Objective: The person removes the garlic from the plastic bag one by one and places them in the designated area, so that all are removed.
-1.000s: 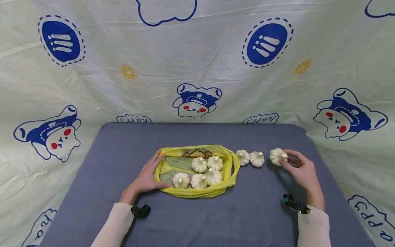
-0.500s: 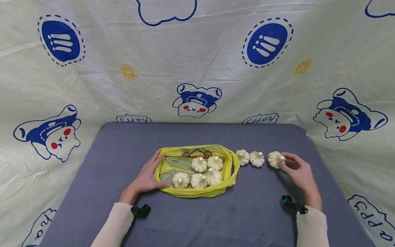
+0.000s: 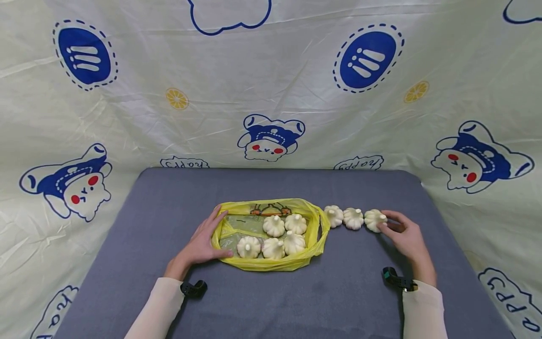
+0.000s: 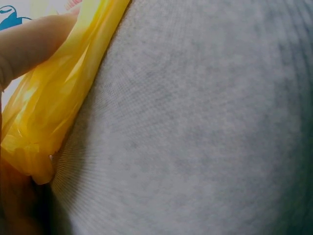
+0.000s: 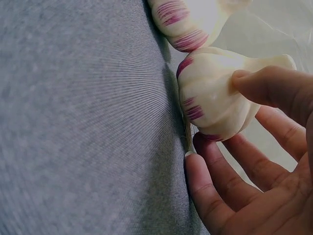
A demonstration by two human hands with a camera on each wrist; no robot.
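Observation:
My right hand [image 3: 404, 238] pinches a white garlic bulb [image 3: 374, 220] at the right end of a short row on the table. In the right wrist view, the thumb lies on the upper side of the purple-streaked garlic bulb [image 5: 215, 93], with fingers beneath; it touches the neighbouring bulb [image 5: 188, 22]. Two more bulbs, a middle one [image 3: 353, 218] and a left one [image 3: 333, 216], complete the row. At its left end, a yellow plastic bag [image 3: 275, 266] is held by my left hand [image 3: 202, 242], thumb over the near rim. Several garlic bulbs [image 3: 273, 248] sit inside the open bag.
A grey cloth-covered table [image 3: 271, 306] lies under everything. Behind and beside it hangs a pale printed sheet [image 3: 292, 61]. The row of bulbs begins right against the bag's right end.
My right hand has moved left and slightly down with its garlic bulb, closing the gap to the other two. The left hand and the bag have stayed put.

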